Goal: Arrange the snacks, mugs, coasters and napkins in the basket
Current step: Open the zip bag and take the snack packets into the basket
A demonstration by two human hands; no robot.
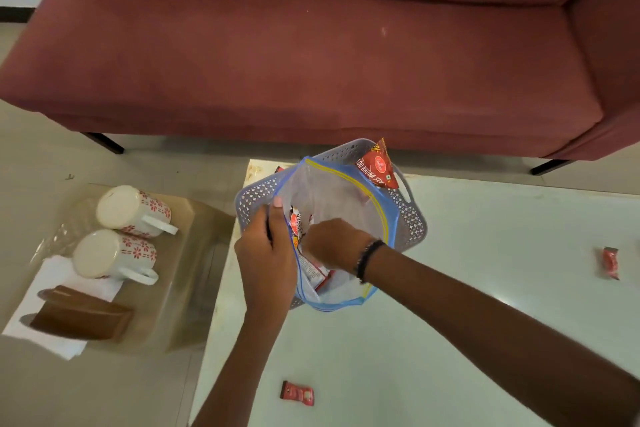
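Note:
A grey perforated basket (412, 215) stands on the white table (467, 288). A clear zip bag (332, 191) with a blue and yellow seal sits open over it. My left hand (266, 253) grips the bag's left rim. My right hand (332, 243) reaches inside the bag among red snack packets (297, 222); what its fingers hold is hidden. Another red snack packet (378, 165) stands in the basket's far corner. Two small red packets (298, 393) (610, 262) lie loose on the table. Two white mugs (133, 210) (114, 253) with red flowers lie on a low stand at left.
White napkins (52, 288) and brown coasters (81, 314) lie on the low stand beside the mugs. A dark pink sofa (311, 62) fills the far side. A tiled floor (156, 163) lies between the sofa and the table.

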